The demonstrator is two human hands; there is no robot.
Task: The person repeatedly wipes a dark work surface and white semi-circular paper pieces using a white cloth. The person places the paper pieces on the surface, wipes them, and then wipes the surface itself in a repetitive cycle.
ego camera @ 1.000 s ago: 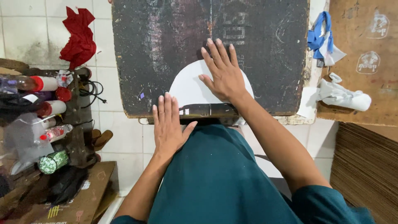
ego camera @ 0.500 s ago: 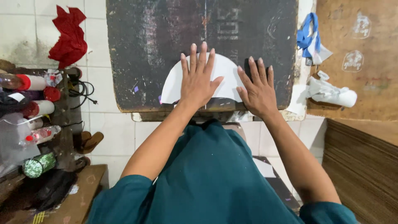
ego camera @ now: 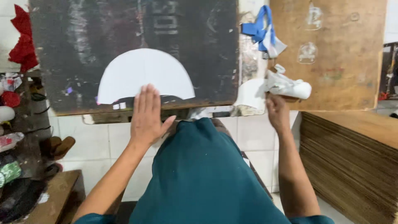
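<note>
One left hand flat on white sheet's lower edge.

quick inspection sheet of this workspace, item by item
surface: dark, scuffed board with white smears, set over a tiled floor
job's things: white fan-shaped sheet lying flat on the board; second white curved piece at the board's right edge
clutter: white bottle lying on its side on a plywood panel; blue strap above it; red cloth at left; bottles and oddments on the left shelf
grippers: left hand flat, fingers spread, on the sheet's lower edge; right hand at the curved piece and bottle, grip not clear
cables: dark cord on the left shelf
surroundings: stack of brown boards at right
</note>
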